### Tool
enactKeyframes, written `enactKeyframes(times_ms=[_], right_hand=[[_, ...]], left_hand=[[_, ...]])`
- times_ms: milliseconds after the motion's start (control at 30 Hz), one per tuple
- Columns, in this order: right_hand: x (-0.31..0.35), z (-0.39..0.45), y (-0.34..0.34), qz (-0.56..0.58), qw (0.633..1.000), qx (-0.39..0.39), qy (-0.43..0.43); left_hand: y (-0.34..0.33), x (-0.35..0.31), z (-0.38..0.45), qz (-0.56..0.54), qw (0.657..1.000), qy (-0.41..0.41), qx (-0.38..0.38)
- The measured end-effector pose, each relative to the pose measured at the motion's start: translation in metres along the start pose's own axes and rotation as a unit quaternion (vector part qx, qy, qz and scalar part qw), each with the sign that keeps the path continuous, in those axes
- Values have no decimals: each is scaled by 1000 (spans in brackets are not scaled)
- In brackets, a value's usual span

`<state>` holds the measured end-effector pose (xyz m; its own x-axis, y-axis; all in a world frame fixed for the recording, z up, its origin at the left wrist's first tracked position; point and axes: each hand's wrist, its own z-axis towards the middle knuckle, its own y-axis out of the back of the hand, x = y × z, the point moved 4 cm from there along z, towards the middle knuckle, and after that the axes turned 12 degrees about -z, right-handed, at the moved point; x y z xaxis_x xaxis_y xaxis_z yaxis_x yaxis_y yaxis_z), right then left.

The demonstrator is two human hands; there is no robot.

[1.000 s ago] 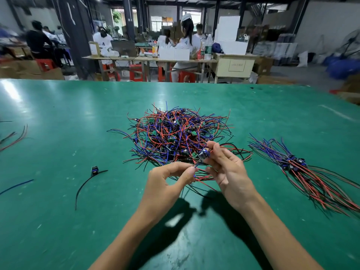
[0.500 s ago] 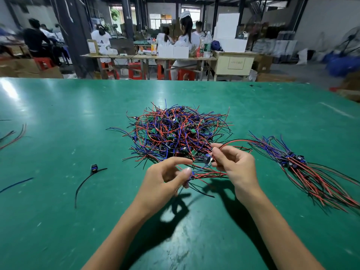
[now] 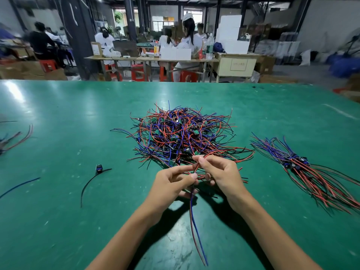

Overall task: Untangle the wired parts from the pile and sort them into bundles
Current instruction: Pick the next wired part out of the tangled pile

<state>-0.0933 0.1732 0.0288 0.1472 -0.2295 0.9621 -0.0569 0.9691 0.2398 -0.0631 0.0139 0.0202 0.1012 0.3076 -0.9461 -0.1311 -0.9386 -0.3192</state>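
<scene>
Right hand (image 3: 222,177): thumb and forefinger pinch thin red and black wires near the near edge of the pile, other fingers curled under. Left hand (image 3: 171,184): thumb and forefinger pinch the same held wired part (image 3: 195,219), whose one red and one blue lead hang down from the fingers toward the near edge of the green table (image 3: 58,230); the part's body is hidden between the hands. Both hands are raised just above the table, close together, fingertips nearly touching.

One big tangled pile of red, blue and black wired parts with small green boards (image 3: 181,135) sits mid-table just beyond the hands; count of parts too dense to tell. One sorted bundle of wired parts (image 3: 303,166), laid roughly parallel, lies toward the right edge, well apart from the pile. One single blue component with a black wire (image 3: 99,169) lies left of the hands. One loose blue wire (image 3: 19,187) is near the left edge. A few red and dark wires (image 3: 17,137) are also at the left edge, partly cut off.

Behind the far edge: workbenches, red stools, several seated people, blurred.
</scene>
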Motion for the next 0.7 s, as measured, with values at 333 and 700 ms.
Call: enactKeyframes(times_ms=[333,700], right_hand=[[-4,0,1,77,997,-10,-23],[0,-3,-7,113,993,42,-5]], left_hand=[[-5,4,1,-58,997,55,12],[-11,7,0,-110,990,55,65]])
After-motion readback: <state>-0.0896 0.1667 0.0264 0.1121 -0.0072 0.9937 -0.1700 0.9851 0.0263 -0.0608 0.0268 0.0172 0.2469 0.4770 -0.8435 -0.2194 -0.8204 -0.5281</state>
